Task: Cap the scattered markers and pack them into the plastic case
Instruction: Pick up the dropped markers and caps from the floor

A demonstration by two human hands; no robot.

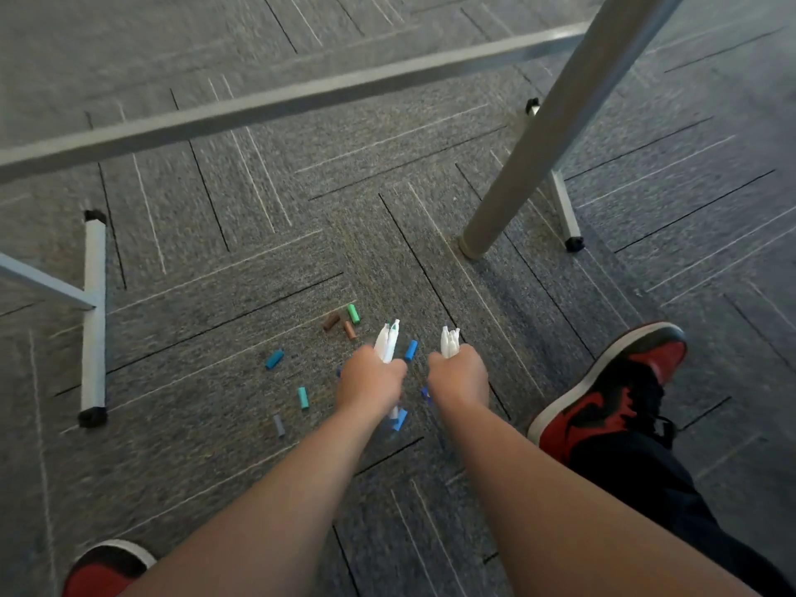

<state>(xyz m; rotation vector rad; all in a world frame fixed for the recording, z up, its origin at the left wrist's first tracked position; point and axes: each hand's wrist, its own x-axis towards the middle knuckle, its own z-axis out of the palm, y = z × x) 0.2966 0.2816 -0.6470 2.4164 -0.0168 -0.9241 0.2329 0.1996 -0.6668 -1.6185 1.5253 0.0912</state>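
Your left hand (pixel 370 377) is fisted round a bunch of white markers (pixel 389 343). Your right hand (pixel 458 377) clamps a second bunch (pixel 450 341), both above the carpet (pixel 215 209). They look light, stiff and smooth, so hold them mid-barrel or one may slide out. The caps (pixel 274 359) lie scattered below; they are tiny, so pinch each by its sides. No case shows.
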